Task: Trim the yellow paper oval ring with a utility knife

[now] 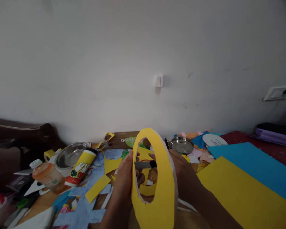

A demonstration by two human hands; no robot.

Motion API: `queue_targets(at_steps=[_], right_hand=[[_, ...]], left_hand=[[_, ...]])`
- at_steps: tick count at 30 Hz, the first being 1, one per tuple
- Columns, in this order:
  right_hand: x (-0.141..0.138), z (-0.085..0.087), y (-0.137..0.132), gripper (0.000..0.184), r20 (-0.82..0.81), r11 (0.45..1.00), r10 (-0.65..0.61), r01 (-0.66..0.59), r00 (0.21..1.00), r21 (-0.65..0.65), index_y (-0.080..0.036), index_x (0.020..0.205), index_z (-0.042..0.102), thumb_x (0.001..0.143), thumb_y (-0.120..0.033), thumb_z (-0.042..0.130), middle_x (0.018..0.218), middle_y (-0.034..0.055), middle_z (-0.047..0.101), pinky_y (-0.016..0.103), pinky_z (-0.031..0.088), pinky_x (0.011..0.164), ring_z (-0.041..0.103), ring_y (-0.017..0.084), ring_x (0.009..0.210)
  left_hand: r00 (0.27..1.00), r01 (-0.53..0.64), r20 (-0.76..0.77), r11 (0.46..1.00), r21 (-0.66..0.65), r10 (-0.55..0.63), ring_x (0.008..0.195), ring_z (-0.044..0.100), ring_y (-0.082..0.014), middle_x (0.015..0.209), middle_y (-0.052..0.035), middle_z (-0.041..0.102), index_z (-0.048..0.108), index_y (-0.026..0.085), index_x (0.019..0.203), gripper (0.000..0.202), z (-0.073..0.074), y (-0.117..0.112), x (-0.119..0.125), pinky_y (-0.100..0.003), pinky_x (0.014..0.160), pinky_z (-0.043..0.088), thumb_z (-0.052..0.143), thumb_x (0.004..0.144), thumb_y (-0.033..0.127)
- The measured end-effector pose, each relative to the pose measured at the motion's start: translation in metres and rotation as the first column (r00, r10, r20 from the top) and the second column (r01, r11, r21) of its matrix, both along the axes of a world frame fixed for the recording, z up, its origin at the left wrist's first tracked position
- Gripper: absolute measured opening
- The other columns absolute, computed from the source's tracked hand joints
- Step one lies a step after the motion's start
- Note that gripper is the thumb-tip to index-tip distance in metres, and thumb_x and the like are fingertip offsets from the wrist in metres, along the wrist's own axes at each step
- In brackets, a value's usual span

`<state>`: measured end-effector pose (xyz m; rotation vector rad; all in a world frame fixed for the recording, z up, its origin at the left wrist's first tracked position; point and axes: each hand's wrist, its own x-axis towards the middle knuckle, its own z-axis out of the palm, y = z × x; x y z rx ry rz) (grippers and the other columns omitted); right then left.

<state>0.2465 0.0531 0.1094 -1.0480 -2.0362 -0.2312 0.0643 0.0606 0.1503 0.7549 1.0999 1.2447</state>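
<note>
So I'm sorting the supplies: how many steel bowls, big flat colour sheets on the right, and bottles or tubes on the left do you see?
Steel bowls: 2 (large bowl, small bowl)
Big flat sheets: 2 (yellow sheet, blue sheet)
Bottles or tubes: 2 (orange bottle, yellow rabbit-print tube)
Total: 6

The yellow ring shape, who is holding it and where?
The left hand grips the yellow foam ring by its left edge. The right hand, behind the ring, holds a cutter blade that shows through the hole.

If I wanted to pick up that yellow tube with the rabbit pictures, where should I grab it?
Probably around the middle of the yellow rabbit tube, from above: it lies tilted against the steel bowl, its round body exposed, with the orange bottle close beside.
</note>
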Motion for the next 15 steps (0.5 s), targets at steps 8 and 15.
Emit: queue_targets(at_steps=[8,15], right_hand=[[0.0,0.004,-0.001,0.036,-0.026,1.0,0.029,-0.029,0.999,-0.008,-0.02,0.132,0.061,0.099,-0.028,0.051,0.088,0.0081,0.061,0.038,0.047,0.068,0.055,0.025,0.084],[0.001,-0.001,-0.001,0.027,-0.002,1.0,-0.016,0.016,1.0,-0.022,-0.025,0.119,0.067,0.097,-0.027,0.052,0.09,0.0064,0.067,0.037,0.051,0.069,0.061,0.024,0.083]], left_hand=[[0.961,0.035,0.277,0.997,-0.07,-0.014,0.036,0.027,-0.0051,0.045,0.0109,0.037,0.061,0.021,0.088,0.042,-0.011,0.007,0.002,-0.017,0.036,0.022,0.078,0.074,0.056],[0.952,0.084,0.306,0.982,-0.167,-0.029,0.044,0.046,-0.0084,0.055,0.0045,0.05,0.059,0.019,0.078,0.03,0.002,-0.008,0.0,-0.02,0.043,0.038,0.075,0.076,0.044]])
